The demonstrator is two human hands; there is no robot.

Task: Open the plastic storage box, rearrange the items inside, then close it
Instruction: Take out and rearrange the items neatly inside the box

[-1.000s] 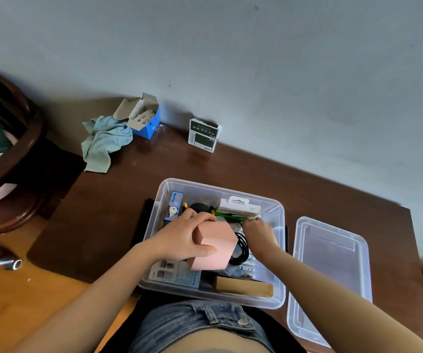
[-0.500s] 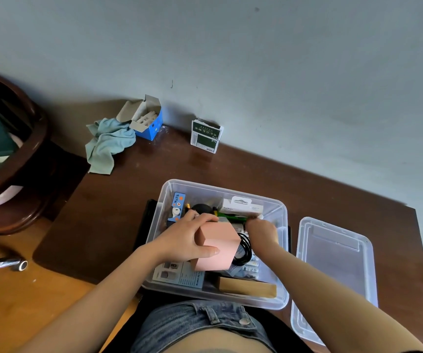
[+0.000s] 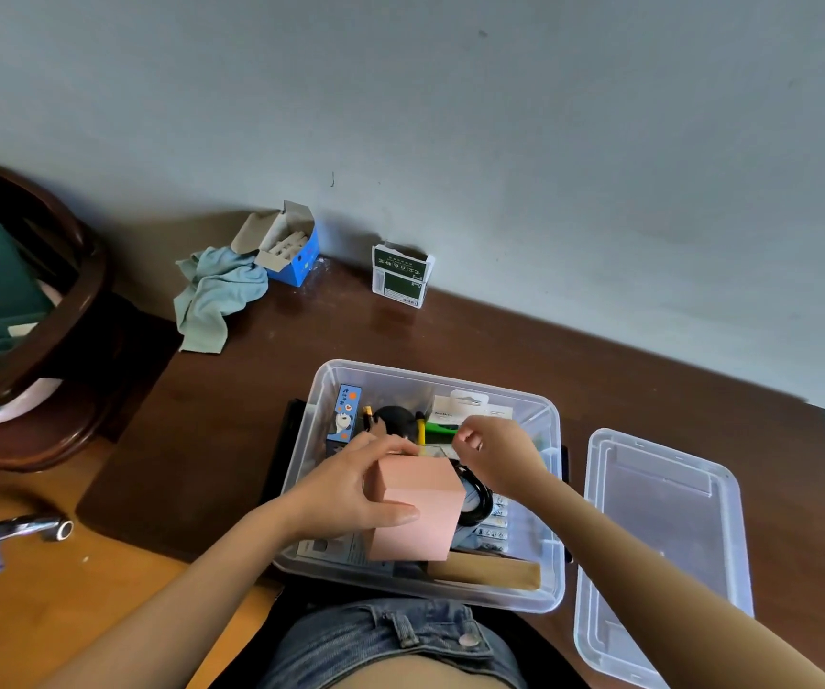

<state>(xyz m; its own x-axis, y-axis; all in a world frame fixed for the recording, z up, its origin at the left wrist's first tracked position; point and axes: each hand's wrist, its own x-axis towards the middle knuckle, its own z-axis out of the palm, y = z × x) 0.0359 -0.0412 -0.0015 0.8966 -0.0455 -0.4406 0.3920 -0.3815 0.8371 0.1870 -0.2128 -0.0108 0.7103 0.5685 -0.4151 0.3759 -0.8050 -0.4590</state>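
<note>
1. The box sits open at the table's near edge, lid just beside it on the right
2. Left hand grips a pink block over the box; right hand is curled above the items, whether it pinches anything I cannot tell
3. The block looks light and stiff, likely paper; best held by opposite sides; the thin plastic walls probably flex
4. Dark glossy wood table against a grey wall; a cloth and blue carton lie at the back

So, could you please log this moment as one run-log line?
stage: rearranging | storage box: open | lid: on table, right | left hand: grips pink box | right hand: curled, contents unclear
</note>
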